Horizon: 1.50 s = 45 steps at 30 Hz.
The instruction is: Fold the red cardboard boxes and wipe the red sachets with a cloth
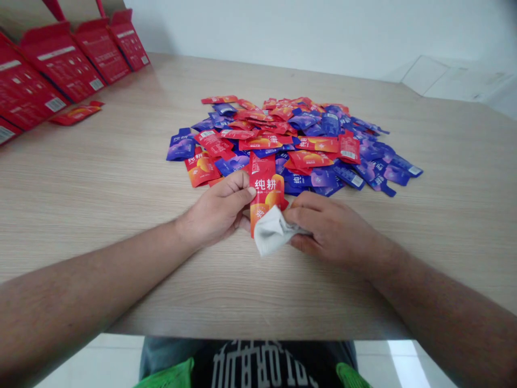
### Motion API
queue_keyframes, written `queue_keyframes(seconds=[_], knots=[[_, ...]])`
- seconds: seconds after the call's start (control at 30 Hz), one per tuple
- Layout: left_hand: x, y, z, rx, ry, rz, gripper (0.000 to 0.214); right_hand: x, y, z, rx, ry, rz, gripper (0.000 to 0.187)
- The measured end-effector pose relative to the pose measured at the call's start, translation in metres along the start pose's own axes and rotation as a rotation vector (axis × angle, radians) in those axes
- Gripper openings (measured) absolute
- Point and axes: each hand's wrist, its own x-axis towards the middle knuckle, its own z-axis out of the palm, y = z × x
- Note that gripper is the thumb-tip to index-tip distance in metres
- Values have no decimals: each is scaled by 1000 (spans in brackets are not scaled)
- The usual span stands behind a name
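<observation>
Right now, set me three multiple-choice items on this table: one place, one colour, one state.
1. Where does the heap of foil sachets lie? A) beyond the hands B) under the right forearm C) on the floor
2. What colour is the cloth? A) red B) white C) blue
3. How are the lids of the red cartons? A) shut B) raised open C) torn off

A: ahead of both hands on the table.
B: white, between the right hand and a sachet in the left hand.
B: lids stand up.

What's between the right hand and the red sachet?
In the head view, a crumpled white cloth lies between the right hand and the red sachet, touching both.
</observation>
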Motion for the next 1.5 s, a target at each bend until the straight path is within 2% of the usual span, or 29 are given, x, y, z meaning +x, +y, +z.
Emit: queue_keyframes(seconds=[0.07, 0.2, 0.37, 0.5, 0.67, 0.8, 0.97, 1.1, 1.27, 1.4, 1.5], knots=[[-1, 1, 1, 3, -1, 7, 27, 0, 1, 0, 13, -29, -22, 15], [-2, 5, 1, -2, 37, 34, 26, 0, 5, -2, -34, 101, 32, 15], [-2, 6, 1, -11, 37, 37, 26, 0, 7, 0, 41, -40, -26, 13], [-1, 6, 1, 0, 54, 51, 28, 0, 8, 0, -18, 70, 44, 15], [-1, 3, 0, -5, 34, 54, 27, 1, 4, 0, 50, -82, 13, 12], [0, 2, -1, 32, 47, 65, 29, 2, 5, 0, -19, 60, 87, 16], [-2, 2, 1, 57, 38, 61, 30, 2, 0, 1, 1, -62, 31, 14], [-3, 2, 3, 55, 40, 45, 31, 1, 0, 1, -51, 88, 101, 18], [-4, 0, 3, 114, 53, 57, 29, 0, -5, 3, -38, -23, 44, 17], [-4, -2, 3, 104, 55, 62, 29, 0, -7, 4, -70, 87, 128, 19], [-3, -5, 2, 142, 53, 80, 29, 0, -11, 5, -53, 19, 79, 17]])
